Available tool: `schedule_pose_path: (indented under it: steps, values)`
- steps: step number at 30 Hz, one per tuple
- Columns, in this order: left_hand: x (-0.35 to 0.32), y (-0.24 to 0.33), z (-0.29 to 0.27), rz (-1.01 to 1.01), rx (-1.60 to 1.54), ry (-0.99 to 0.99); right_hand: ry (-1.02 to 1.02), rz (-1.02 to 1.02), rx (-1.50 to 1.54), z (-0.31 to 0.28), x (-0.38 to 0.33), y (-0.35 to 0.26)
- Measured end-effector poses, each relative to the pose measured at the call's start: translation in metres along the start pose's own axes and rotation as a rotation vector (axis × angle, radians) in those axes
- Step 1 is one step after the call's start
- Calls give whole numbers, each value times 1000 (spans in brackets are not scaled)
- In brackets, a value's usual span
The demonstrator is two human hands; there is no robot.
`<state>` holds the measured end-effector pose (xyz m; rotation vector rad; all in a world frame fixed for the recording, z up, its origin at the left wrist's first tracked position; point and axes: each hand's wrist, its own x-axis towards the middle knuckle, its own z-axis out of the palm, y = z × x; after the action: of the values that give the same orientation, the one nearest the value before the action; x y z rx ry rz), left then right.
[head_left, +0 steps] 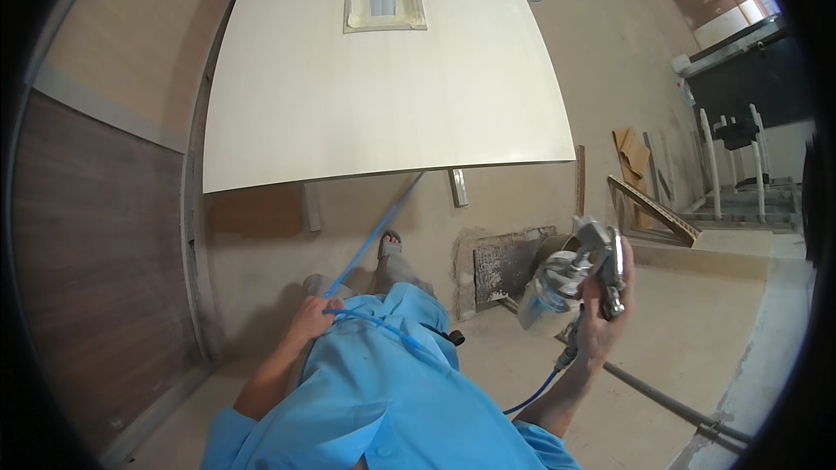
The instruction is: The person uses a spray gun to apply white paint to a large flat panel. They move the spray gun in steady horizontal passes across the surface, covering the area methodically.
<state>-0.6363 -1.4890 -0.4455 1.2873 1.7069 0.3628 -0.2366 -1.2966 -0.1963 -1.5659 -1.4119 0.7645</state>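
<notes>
Metal spray gun [585, 271] gripped in our right hand [605, 318], right of frame centre, raised over floor, clear of panel. Blue hose [380, 228] pinched in our closed left hand [312, 317], lower centre, against blue shirt [374, 383]. Pale wooden panel [383, 87] fills upper centre. Our sandalled foot [389, 245] below its edge.
</notes>
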Motion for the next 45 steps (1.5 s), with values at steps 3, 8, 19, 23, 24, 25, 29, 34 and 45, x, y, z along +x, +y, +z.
schedule_pose_path:
  steps: [3, 8, 19, 23, 24, 25, 29, 34, 45]
  values:
    - [-39, -29, -26, -100, -33, -50, -74, 27, 59, 33, -22, -12]
    - [-105, -72, -67, -177, -75, -46, -198, 38, 143, 103, -74, -45]
    - [-209, -180, -193, -358, 24, -191, -444, 35, 221, 259, -217, -111]
    - [-225, -195, -216, -333, 60, -180, -587, 31, 351, 282, -240, -137]
    - [-226, -193, -221, -318, 25, -148, -591, 52, 454, 284, -240, -144]
    - [-229, -188, -224, -303, -9, -116, -584, 53, 431, 284, -240, -151]
    - [-212, -169, -242, -398, 2, -161, -463, -4, 263, 286, -221, -166]
    - [-167, -181, -221, -338, 21, -69, -293, -33, 196, 304, -185, -121]
    - [-110, -179, -198, -382, -64, -93, 96, -138, 30, 278, -52, -53]
